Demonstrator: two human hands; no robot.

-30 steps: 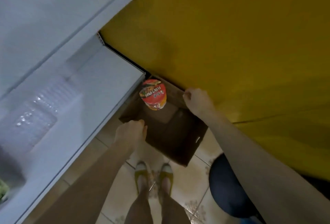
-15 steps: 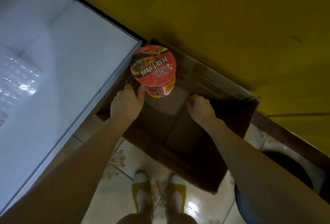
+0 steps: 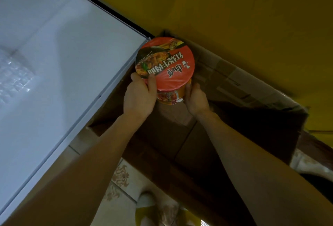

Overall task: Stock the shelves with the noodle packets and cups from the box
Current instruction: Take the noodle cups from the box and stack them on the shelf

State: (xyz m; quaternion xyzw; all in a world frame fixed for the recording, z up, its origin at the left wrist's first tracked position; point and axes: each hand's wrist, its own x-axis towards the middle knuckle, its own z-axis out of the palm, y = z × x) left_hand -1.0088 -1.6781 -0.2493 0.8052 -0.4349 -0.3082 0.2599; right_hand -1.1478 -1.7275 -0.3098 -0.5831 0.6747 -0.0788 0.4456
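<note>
The yellow wall (image 3: 234,9) fills the upper right. The white shelf (image 3: 63,81) runs off the left edge, and a crumpled clear plastic sheet (image 3: 14,76) on it is cut off there. The open cardboard box (image 3: 243,117) on the floor is dim inside. Only bare bottom flaps show, partly covered by the forearms. The red-lidded noodle cup (image 3: 167,63) is held above the box, just beside the shelf's corner. The left hand (image 3: 139,96) grips its near side with the thumb curled over the lid's rim. The right hand (image 3: 196,98) clasps the cup's wall, fingertips hidden behind it.
</note>
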